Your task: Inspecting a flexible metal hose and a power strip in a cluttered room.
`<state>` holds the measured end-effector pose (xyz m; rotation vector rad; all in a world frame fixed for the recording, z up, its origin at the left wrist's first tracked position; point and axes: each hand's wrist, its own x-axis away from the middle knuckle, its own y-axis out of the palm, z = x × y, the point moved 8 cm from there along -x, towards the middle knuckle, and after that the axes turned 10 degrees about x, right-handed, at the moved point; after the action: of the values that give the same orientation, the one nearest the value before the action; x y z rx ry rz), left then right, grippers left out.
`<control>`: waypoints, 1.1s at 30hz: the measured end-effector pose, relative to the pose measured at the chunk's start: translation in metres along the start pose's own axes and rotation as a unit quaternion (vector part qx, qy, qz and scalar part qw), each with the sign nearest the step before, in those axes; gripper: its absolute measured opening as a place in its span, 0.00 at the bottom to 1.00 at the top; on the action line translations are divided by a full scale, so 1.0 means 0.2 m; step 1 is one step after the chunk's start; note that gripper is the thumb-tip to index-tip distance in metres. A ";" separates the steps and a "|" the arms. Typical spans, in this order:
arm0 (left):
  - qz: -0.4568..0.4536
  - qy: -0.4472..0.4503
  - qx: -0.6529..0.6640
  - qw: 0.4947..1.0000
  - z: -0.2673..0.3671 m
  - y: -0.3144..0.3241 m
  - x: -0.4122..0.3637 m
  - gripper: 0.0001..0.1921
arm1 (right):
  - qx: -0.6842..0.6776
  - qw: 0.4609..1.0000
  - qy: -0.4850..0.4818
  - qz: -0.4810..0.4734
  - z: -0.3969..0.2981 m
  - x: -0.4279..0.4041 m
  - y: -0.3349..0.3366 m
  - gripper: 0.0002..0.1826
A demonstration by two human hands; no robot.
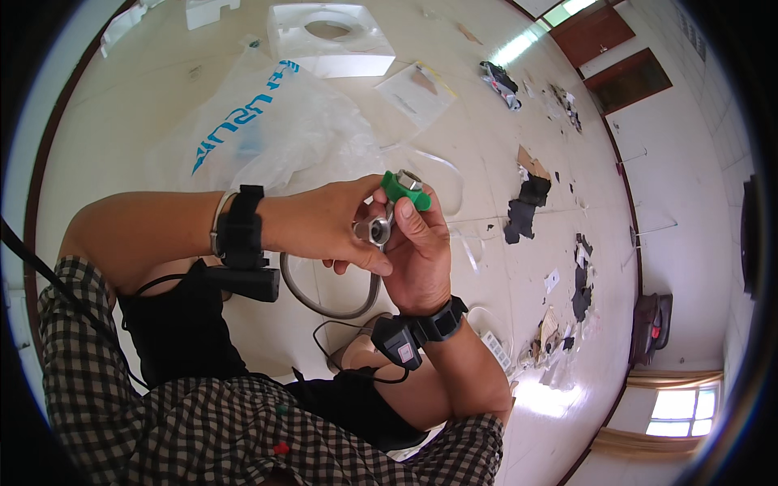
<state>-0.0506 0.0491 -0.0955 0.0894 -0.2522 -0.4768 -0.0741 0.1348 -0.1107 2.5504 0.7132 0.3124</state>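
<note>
My left hand (331,222) comes in from the left, thumb and fingers closed around a metal hex nut (378,231) whose open end faces up. My right hand (422,261) holds a green-handled metal valve (407,189), its thumb against the green part and its fingers behind. The valve's hex end points upward, just above the nut. A braided metal hose (331,314) hangs in a loop below my hands; where its ends attach is hidden by the fingers. Both wrists wear black straps with small black devices.
On the tiled floor lie a clear plastic bag (328,115) with blue writing, a white foam block (364,61), a flat plastic pouch (410,94), black scraps (521,219), white strapping (471,252) and a white power strip (495,350). More litter and a dark red chair (650,331) are at the right.
</note>
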 end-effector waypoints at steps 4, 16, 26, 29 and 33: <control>0.023 -0.013 0.007 1.000 -0.06 -0.04 -0.03 0.21 | 0.028 0.997 -0.031 -0.066 -0.03 0.00 0.08 0.19; 0.039 0.011 -0.018 0.999 -0.05 -0.04 -0.02 0.16 | 0.403 0.898 -0.175 -0.020 -0.14 0.02 0.00 0.22; 0.183 0.125 0.068 0.973 0.03 -0.30 0.05 0.08 | 0.461 0.887 0.040 -0.018 0.15 0.03 -0.27 0.23; 0.237 0.137 0.070 0.959 0.09 -0.38 0.09 0.08 | 0.468 0.881 0.074 0.006 0.16 0.04 -0.35 0.16; 0.210 0.115 0.084 0.967 0.07 -0.40 0.07 0.17 | 0.307 0.943 0.130 0.013 0.17 0.04 -0.44 0.13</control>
<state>-0.0772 -0.0282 -0.0899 0.2486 -0.0783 -0.0195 -0.0924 0.1921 -0.1833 3.1454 1.0032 0.5076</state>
